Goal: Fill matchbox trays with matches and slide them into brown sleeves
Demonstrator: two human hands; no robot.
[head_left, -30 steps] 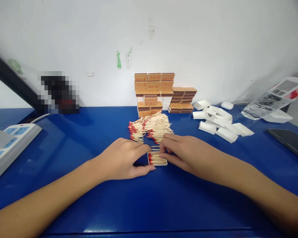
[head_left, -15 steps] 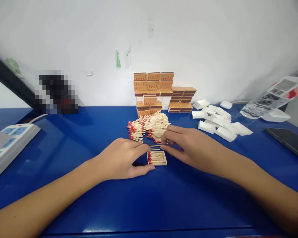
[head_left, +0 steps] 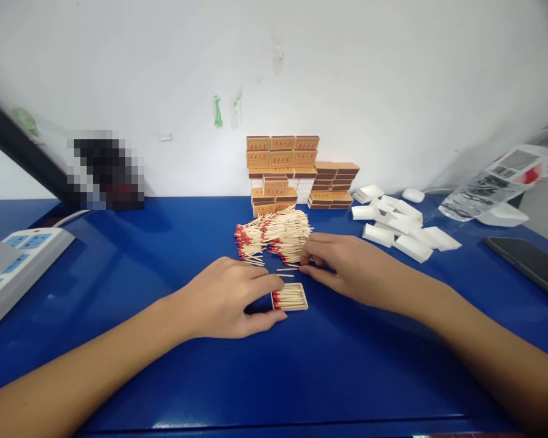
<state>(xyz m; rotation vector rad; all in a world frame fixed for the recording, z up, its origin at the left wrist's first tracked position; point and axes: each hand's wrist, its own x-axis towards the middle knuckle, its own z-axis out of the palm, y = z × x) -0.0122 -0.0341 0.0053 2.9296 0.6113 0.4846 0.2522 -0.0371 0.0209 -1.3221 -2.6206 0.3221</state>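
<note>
A small white matchbox tray (head_left: 306, 299) lies on the blue table, filled with red-tipped matches (head_left: 290, 297) whose heads point left. My left hand (head_left: 237, 297) holds the tray's left end between thumb and forefinger. Just behind the tray lie a few loose matches (head_left: 285, 275). At their right end, my right hand (head_left: 335, 263) has thumb and forefinger pinched on a match (head_left: 287, 269); the fingertips partly hide it. A large heap of loose matches (head_left: 287, 230) lies directly behind, close to the right fingers.
Stacked orange matchboxes (head_left: 281, 159) stand against the wall behind the heap. White empty trays (head_left: 395, 222) are scattered at right, near a clear plastic bottle (head_left: 475, 193) and a black phone (head_left: 530, 261). A power strip (head_left: 31, 261) lies at left.
My left hand and the tray have come slightly towards me. The right hand has shifted a little to the right, fingertips still close together by the loose matches.
</note>
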